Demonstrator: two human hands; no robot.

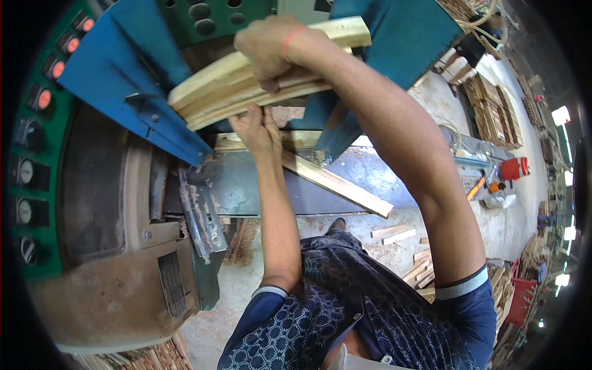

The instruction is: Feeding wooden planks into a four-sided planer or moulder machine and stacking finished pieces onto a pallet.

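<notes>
Under right hand (268, 46), gripped slats (246, 83); left hand (258, 126) cupping below. Best kept level, ends flush, clear of machine (92, 203).

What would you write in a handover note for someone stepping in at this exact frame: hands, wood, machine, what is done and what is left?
Right hand: on top of a bundle of pale wooden strips, gripping it above the blue and green machine.
Left hand: under the bundle, fingers against its underside.
Another strip lies slanted on the dark machine bed, one end sticking out past the edge.
Done, by the look of it: short offcuts lie on the floor, more cut pieces to the right.
Left: the bundle is in the air, not set down or fed anywhere yet.
</notes>
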